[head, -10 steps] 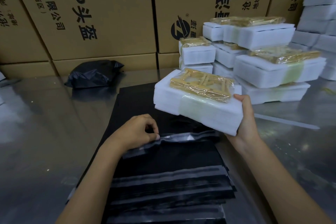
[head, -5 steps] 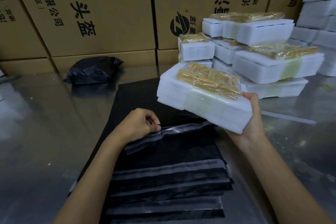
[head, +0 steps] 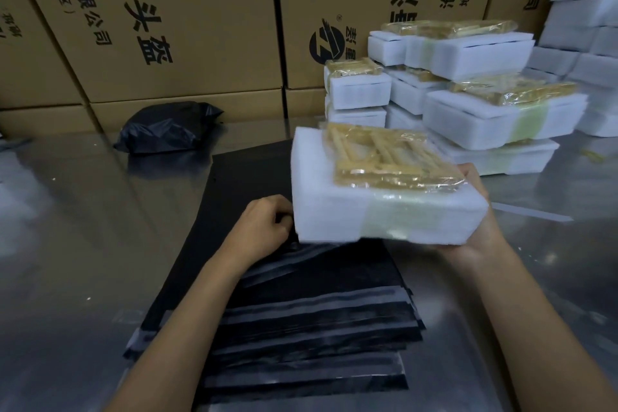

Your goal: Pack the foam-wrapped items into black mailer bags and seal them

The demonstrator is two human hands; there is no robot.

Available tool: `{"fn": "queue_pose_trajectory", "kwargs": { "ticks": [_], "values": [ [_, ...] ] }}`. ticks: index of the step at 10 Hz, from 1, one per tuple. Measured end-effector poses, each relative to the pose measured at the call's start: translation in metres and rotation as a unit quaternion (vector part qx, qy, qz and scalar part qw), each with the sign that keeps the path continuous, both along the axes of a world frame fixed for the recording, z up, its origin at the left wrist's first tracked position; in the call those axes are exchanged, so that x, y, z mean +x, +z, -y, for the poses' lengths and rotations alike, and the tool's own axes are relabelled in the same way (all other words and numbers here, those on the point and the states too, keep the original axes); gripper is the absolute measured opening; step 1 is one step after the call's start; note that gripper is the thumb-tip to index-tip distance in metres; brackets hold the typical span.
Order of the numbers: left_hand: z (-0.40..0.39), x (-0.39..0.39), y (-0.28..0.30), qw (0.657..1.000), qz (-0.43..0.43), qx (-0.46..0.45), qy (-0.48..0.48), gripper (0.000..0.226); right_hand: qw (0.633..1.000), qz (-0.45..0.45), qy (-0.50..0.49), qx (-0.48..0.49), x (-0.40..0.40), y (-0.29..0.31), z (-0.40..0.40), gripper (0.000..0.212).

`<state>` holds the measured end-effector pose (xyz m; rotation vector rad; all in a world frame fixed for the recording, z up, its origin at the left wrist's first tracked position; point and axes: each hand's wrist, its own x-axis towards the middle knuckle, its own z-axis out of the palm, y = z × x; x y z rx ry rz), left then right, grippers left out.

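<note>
My right hand (head: 475,211) grips the foam-wrapped item (head: 384,207) above the mailer bags (head: 301,321); my left hand (head: 264,231) pinches the top bag's edge.

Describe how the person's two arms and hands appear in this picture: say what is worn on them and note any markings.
Both forearms are bare right down to the bottom edge of the picture, with no sleeve showing. The left hand and the right hand wear no gloves. No watch, wristband or ring can be seen, and no markings show on either arm. The fingertips are partly hidden, so nothing can be said of the nails.
</note>
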<state>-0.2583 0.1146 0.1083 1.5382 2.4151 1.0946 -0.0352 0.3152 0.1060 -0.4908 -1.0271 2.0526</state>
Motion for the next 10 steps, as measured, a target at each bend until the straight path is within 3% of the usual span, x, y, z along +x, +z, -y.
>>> {"fn": "queue_pose_trajectory", "kwargs": {
  "ticks": [1, 2, 3, 5, 8, 10],
  "values": [
    [0.002, 0.000, 0.004, 0.998, 0.051, 0.026, -0.009, 0.034, 0.998, 0.036, 0.022, 0.048, 0.003, -0.005, -0.008, 0.030],
    [0.005, -0.001, 0.006, 0.995, 0.085, 0.049, -0.019, 0.040, 0.990, 0.107, 0.060, 0.064, 0.006, 0.009, 0.000, 0.056],
    [0.005, 0.000, 0.005, 0.994, 0.089, 0.057, -0.035, 0.051, 0.989, 0.104, 0.101, 0.034, 0.011, 0.011, -0.004, 0.017],
    [0.001, 0.000, 0.003, 0.998, -0.011, 0.056, -0.021, 0.076, 0.984, 0.138, 0.108, 0.023, 0.006, 0.006, -0.014, 0.023],
    [-0.004, 0.007, 0.000, 0.989, -0.118, 0.085, 0.024, 0.076, 0.987, 0.139, 0.074, 0.016, 0.003, 0.003, -0.018, 0.029],
    [-0.006, 0.012, -0.006, 0.993, -0.101, 0.059, 0.012, 0.081, 0.988, 0.135, 0.048, 0.050, -0.006, 0.002, -0.007, 0.037]
  ]
}}
